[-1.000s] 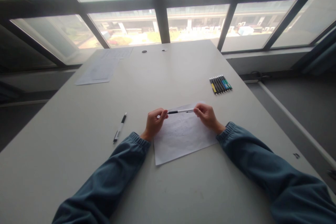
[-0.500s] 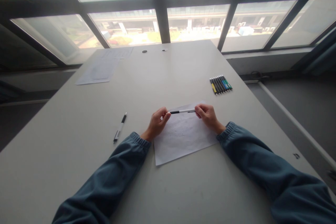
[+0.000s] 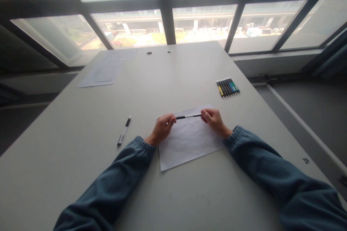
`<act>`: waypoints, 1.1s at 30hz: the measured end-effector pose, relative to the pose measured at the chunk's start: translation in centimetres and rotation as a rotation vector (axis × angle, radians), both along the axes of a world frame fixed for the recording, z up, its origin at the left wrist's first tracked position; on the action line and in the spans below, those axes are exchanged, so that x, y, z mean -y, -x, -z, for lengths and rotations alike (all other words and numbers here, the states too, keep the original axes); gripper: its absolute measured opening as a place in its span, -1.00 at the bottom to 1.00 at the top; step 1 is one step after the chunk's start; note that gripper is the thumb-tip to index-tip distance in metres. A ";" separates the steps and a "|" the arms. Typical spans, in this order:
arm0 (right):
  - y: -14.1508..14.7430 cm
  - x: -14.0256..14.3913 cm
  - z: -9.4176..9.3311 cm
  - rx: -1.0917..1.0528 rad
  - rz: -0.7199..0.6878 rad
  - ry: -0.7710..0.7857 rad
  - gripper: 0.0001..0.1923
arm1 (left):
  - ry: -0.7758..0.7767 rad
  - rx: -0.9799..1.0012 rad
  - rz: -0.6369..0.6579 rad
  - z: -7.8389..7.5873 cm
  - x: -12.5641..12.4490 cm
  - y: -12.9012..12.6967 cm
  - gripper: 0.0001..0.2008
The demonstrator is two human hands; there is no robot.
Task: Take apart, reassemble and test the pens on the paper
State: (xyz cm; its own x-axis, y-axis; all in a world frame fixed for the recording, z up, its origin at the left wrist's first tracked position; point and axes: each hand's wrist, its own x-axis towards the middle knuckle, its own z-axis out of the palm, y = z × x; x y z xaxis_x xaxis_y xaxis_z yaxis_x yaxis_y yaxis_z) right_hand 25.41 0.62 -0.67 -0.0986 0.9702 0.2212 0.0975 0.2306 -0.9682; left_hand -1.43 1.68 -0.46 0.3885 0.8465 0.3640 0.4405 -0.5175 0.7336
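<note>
A black-and-white pen is stretched level between my two hands, above a sheet of white paper. My left hand pinches its black grip end, and the tip is hidden by the fingers. At the other end, my right hand is closed round the clip end. A second black-and-white pen lies on the table, left of my left hand, with its black grip pointing away from me.
On the white table, several dark pens with yellow, blue and green parts lie in a row at the right. Sheets of paper rest at the far left. Cable holes sit near the far edge, before the windows.
The left fingers have slid slightly right, over more of the grip end. The held pen has turned about its length, so its clip shows less. The other things stay put.
</note>
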 end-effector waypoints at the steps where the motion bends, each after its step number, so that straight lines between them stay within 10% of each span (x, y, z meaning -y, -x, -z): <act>1: 0.0 0.0 0.1 0.003 0.001 0.000 -0.42 | 0.004 -0.004 -0.004 -0.1 0.0 0.0 -0.51; 33: -0.1 -0.1 0.2 0.147 0.012 -0.169 -0.64 | 0.077 0.072 -0.026 -0.1 0.1 0.3 -0.45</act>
State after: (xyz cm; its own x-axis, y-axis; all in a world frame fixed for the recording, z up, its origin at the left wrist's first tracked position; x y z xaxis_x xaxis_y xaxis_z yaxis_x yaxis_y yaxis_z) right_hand 25.50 0.73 -0.83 -0.1307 0.9218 0.3648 0.2379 0.3864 -0.8911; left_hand -1.76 1.62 -0.37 0.3412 0.8825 0.3238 0.3976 -0.4476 0.8010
